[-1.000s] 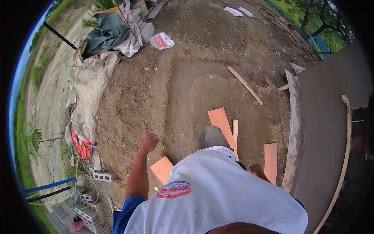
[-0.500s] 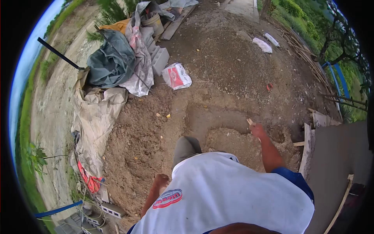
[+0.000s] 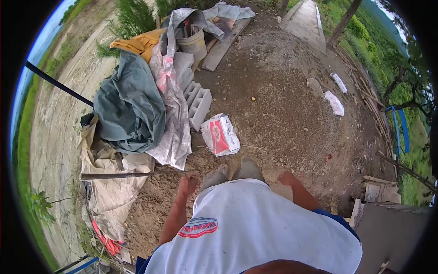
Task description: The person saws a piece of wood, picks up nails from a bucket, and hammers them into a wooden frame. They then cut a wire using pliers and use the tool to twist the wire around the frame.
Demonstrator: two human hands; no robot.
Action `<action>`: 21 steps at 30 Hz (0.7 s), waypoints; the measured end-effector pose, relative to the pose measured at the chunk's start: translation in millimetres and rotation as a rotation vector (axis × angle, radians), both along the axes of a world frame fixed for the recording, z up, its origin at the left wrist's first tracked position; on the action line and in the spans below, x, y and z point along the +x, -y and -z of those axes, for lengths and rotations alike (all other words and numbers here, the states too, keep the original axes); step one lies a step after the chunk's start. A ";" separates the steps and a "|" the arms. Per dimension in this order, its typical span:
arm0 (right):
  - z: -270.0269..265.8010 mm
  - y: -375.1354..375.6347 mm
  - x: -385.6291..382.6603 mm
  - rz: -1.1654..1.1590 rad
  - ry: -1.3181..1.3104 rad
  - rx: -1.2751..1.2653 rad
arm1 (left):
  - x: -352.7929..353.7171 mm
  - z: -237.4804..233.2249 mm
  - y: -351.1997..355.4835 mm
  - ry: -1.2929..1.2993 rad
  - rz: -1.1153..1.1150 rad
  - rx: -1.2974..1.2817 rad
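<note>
My left hand (image 3: 188, 183) hangs beside my left thigh with its fingers curled; what they may hold is hidden. In this view it lies close to the lower end of a long thin rod (image 3: 132, 175), which crosses the beige tarp. On the other side, my right hand (image 3: 287, 178) is beside my right leg, fingers drawn in, and I cannot tell what is in them. Both hands are over brown soil. Ahead of my feet lies a white and red paper sack (image 3: 220, 135).
Grey concrete blocks (image 3: 199, 104) stand against a heap of tarps, including a green tarp (image 3: 130, 102). Behind them are a bucket (image 3: 192, 42) and a plank (image 3: 228, 43). White bags (image 3: 335, 102) lie on gravel, near stacked sticks (image 3: 370, 107). A concrete slab (image 3: 392, 237) is at right.
My body and view have shifted forward, so the sack and tarps are closer. My right hand, earlier reaching out with a small wooden piece, is now drawn in beside my leg; the piece no longer shows.
</note>
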State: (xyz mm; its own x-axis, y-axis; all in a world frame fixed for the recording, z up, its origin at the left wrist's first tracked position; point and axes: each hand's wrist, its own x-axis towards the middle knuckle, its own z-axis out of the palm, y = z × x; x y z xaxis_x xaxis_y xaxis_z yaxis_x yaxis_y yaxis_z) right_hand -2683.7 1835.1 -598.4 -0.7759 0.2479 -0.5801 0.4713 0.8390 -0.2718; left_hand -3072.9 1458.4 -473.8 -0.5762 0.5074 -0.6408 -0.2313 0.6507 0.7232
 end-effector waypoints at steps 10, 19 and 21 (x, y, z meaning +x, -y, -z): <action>25.3 -232.0 -97.5 0.958 0.339 -0.405 | -188.4 108.7 -141.7 0.212 -0.051 0.250; -103.6 -571.1 -512.3 0.801 -0.277 -0.179 | -293.3 42.3 -344.6 0.109 0.005 -0.190; -126.5 -606.8 -591.9 0.621 -0.306 -0.110 | -319.2 32.8 -397.4 0.223 -0.234 -0.109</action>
